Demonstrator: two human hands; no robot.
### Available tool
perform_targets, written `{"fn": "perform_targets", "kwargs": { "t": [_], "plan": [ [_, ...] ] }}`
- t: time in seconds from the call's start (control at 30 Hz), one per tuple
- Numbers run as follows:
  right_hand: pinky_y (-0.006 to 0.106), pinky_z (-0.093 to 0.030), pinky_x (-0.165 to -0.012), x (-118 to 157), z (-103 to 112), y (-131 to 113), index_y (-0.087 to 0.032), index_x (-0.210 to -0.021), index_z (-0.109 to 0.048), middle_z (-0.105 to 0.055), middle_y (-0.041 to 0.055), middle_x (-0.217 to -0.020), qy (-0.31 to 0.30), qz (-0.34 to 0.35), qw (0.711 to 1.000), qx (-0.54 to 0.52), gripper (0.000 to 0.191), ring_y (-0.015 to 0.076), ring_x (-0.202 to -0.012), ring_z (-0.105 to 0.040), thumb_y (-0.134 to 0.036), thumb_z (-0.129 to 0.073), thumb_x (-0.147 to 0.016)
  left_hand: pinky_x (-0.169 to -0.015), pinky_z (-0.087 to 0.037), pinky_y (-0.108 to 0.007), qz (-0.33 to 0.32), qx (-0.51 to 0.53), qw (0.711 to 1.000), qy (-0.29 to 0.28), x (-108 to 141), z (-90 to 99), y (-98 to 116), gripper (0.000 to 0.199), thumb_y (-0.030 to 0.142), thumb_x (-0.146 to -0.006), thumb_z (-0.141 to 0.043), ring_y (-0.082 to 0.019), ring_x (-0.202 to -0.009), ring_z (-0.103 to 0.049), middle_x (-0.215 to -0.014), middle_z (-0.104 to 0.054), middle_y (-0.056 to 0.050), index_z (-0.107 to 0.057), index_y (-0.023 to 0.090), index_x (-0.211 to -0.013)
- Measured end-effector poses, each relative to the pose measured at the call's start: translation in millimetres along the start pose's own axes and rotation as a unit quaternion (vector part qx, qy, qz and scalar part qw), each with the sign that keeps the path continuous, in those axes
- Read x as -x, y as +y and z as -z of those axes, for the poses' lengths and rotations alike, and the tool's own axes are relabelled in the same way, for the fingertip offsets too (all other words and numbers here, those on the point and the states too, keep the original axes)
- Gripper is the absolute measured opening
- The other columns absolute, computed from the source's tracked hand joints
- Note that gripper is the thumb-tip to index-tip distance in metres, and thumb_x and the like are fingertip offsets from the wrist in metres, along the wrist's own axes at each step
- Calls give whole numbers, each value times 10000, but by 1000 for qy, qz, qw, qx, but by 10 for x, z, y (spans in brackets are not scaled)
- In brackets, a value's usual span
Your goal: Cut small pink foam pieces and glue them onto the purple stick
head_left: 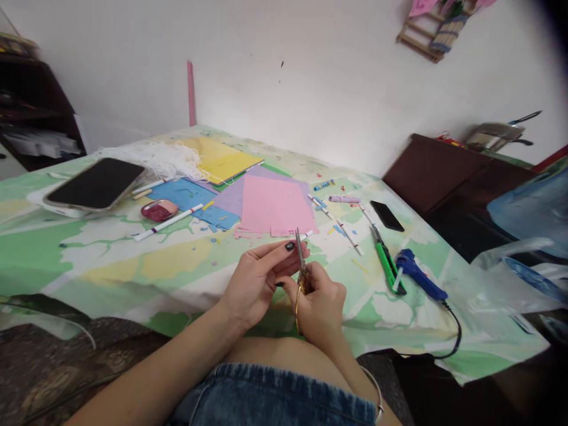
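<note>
My right hand (323, 302) is closed round the gold handles of small scissors (302, 260), whose blades point up and away from me. Beside the blades, my left hand (260, 275) is pinched, thumb against fingers; what it holds, if anything, is too small to make out. Both hands are close together over the table's near edge. Just beyond them lies a pink paper sheet (277, 204) with cut strips at its near edge, on top of purple (231, 198) and blue paper (177, 192).
A phone (100, 183), white string (155, 158), a red case (158, 209), markers (168, 222) and a yellow pad (222, 158) lie left and back. Rightward are a green cutter (387, 266), a blue glue gun (419, 275) with its cord and a black phone (387, 215).
</note>
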State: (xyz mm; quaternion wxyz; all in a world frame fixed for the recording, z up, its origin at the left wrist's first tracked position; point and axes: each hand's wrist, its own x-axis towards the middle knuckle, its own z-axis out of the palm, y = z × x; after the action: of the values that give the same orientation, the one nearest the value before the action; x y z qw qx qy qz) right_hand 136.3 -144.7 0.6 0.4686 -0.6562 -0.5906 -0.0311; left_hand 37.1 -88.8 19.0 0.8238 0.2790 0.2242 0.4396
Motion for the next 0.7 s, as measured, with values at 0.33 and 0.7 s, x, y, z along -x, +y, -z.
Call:
{"fn": "perform_targets", "kwargs": {
  "t": [0.33,0.7],
  "plan": [
    [191,-250,-408,-7,7,2,-210,-585,-357,-374,-96,-418,-1,0,1000,-11,401,57,-378,-297,-433,-618,-793,-865,-529,-270,-6,-6,1000,-6,2,3,8,125,204,-741,-722,-176,-862,-703,-900,-752,-91,-748,125,-834],
    [205,-244,-409,5,44,21,-213,-581,-378,-368,-93,-411,0,18,1000,22,384,62,-376,-294,-439,-592,-806,-881,-529,-293,-29,-19,999,-28,5,14,16,124,214,-736,-729,-188,-861,-706,-884,-752,-95,-750,125,-820]
  ]
}}
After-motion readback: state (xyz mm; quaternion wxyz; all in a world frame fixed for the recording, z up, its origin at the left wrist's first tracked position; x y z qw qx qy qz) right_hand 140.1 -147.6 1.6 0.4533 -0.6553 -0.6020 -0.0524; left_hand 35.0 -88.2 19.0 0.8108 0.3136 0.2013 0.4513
